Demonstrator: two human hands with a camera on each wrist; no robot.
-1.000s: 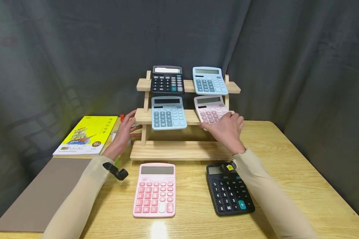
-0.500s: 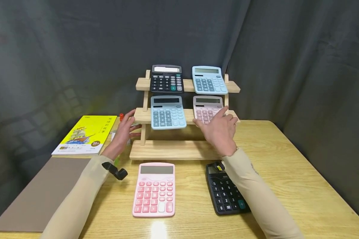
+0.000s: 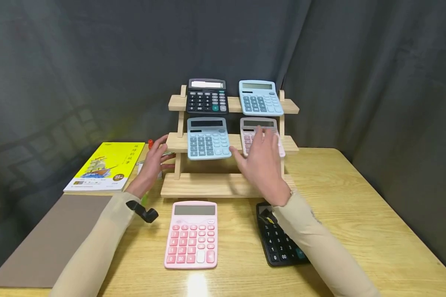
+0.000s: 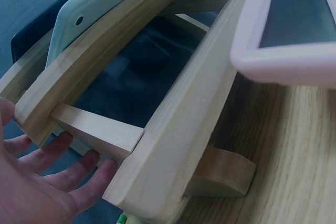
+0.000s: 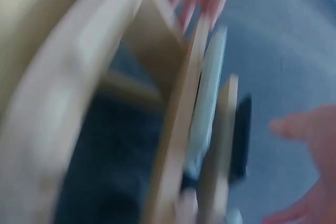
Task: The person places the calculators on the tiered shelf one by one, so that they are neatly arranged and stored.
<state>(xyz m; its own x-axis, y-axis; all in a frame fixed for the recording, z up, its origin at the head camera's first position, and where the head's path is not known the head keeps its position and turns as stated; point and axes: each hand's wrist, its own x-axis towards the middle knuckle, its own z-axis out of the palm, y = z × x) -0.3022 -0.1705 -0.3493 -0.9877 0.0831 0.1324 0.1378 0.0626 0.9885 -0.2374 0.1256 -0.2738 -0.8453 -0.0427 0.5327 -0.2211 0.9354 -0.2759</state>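
My left hand point(image 3: 152, 165) is at the left end of a three-tier wooden rack point(image 3: 208, 185); its relaxed fingertips rest along the side brace in the left wrist view. With fingers spread, my right hand point(image 3: 264, 169) is in front of a pale pink calculator point(image 3: 259, 123) leaning on the middle tier, covering part of its keys. Beside that leans a light blue calculator point(image 3: 208, 138). A black calculator point(image 3: 207, 97) and another blue calculator point(image 3: 261, 99) lean on the top tier. The right wrist view is blurred, with my right hand point(image 5: 315, 150) at its edge.
On the table before the rack lie a pink calculator point(image 3: 191, 235) and a black calculator point(image 3: 276, 243), the latter partly under my right sleeve. A yellow book point(image 3: 107, 165) and a brown board point(image 3: 52, 243) are at left. Dark curtains point(image 3: 134, 53) hang behind.
My right hand has come away from the pale pink calculator's right edge, shifting left and toward me with fingers spreading. That calculator has straightened and sits slightly left. My left hand stays put.
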